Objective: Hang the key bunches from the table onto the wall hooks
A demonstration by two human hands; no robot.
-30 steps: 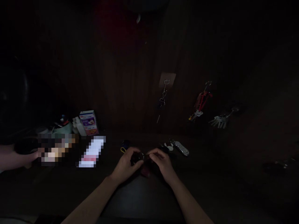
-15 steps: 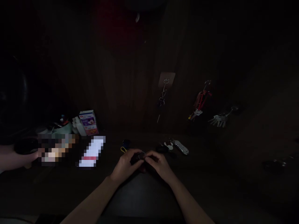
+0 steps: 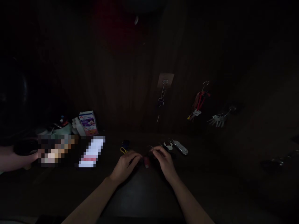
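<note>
- While our left hand (image 3: 126, 164) curled narrowly, its hold unclear, our right hand (image 3: 164, 160) pinched tight.
- A box (image 3: 88, 123) bore a cartoon mouse (image 3: 91, 122) and illegible small lettering.
- A reddish piece (image 3: 146, 162) showed between our hands.
- A thin ring (image 3: 150, 146) sat in that pinch.

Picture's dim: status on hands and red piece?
Right hand at thin ring, left hand opposite; grips unclear. Dark red piece between. Silver fob beyond right hand.

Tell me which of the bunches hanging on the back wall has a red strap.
The middle bunch, between the metal links on the left and the silver keys on the right; neither of those shows red.
</note>
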